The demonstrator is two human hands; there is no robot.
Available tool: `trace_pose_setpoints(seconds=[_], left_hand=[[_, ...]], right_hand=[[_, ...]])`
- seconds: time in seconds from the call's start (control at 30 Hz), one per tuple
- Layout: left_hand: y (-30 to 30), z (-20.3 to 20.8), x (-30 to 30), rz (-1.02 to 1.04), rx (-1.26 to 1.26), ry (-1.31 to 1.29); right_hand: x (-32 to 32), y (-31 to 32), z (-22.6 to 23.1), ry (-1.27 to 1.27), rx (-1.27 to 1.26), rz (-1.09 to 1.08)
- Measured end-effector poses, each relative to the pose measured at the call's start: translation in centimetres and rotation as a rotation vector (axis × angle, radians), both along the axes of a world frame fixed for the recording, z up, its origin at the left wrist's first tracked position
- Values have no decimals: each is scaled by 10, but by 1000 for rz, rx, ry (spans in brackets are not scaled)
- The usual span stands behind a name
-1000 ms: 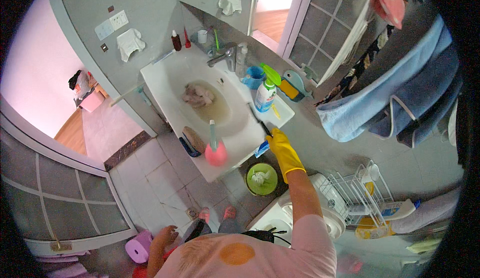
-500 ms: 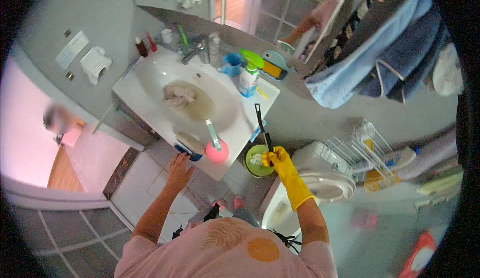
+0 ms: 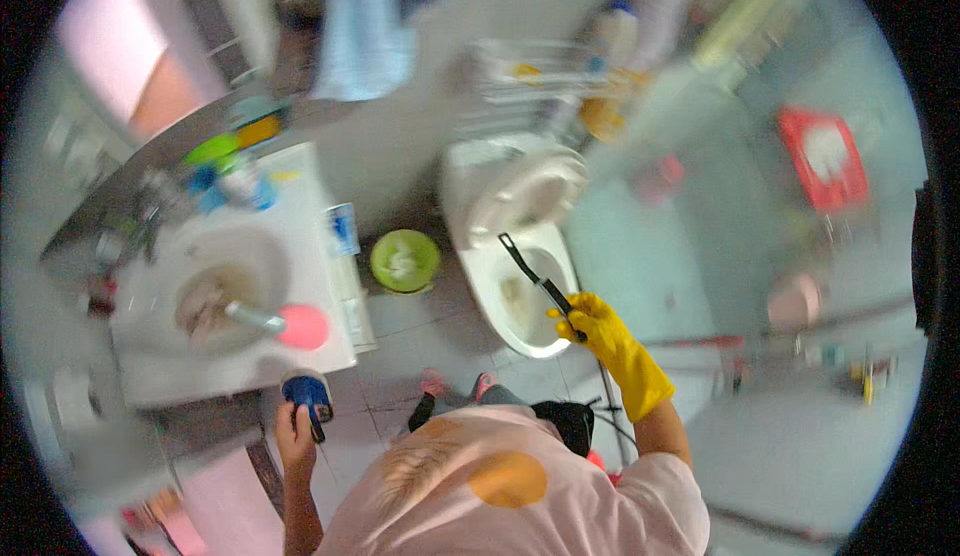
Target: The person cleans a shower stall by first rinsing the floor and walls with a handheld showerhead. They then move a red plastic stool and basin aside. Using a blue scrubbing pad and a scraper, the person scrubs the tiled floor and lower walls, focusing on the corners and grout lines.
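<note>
My left hand point(image 3: 294, 440) is closed around a blue scrub brush point(image 3: 306, 394) with a black part, just off the sink counter's near edge. In a yellow rubber glove, my right hand point(image 3: 600, 331) grips a black long-handled tool point(image 3: 532, 274) over the front of the toilet point(image 3: 510, 328). The handle's looped end points away from me, across the bowl; its other end is hidden by the glove. The toilet lid and seat are raised, and brownish water lies in the bowl. A pink round-based bottle point(image 3: 302, 327) with a pale neck lies blurred on the counter.
The white sink point(image 3: 335, 256) at left holds murky water and a soaked cloth point(image 3: 205, 308). A green-capped spray bottle point(image 3: 240, 178) stands at its far corner. Between sink and toilet sits a green bin point(image 3: 418, 274) with white waste. A red basin point(image 3: 842, 166) is at right.
My view has turned right. My left hand has picked up the brush from the counter edge. My right hand has moved with the black tool from above the green bin to the toilet.
</note>
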State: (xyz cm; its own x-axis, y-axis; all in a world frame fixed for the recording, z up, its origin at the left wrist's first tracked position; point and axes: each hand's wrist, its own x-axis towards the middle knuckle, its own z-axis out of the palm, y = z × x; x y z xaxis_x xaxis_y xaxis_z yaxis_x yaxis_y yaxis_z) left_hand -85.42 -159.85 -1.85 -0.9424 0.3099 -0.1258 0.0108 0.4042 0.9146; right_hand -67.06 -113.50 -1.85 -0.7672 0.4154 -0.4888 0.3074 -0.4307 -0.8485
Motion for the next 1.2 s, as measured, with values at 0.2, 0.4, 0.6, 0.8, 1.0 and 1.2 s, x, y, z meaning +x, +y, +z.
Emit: trace_pose_setpoints(seconds=[0.2,0.4,0.6,0.8,1.0,1.2], left_hand=[[144,-33,24,-288,262,-399],[317,-55,116,-1002,88,-292],[443,-39,291,-943,201,-1032],[514,-30,427,-1303,74,-921],[550,-24,553,-1975,35,-283],[585,-29,637,-2419,-164,-462]], right_hand=[[118,-1,4,-52,44,-413],[185,-28,16,-298,862,-297],[264,-35,28,-201,938,-368],[428,-22,30,-415,769,-819],[498,-38,-9,56,-37,-1187],[538,-8,-51,-78,162,-1442]])
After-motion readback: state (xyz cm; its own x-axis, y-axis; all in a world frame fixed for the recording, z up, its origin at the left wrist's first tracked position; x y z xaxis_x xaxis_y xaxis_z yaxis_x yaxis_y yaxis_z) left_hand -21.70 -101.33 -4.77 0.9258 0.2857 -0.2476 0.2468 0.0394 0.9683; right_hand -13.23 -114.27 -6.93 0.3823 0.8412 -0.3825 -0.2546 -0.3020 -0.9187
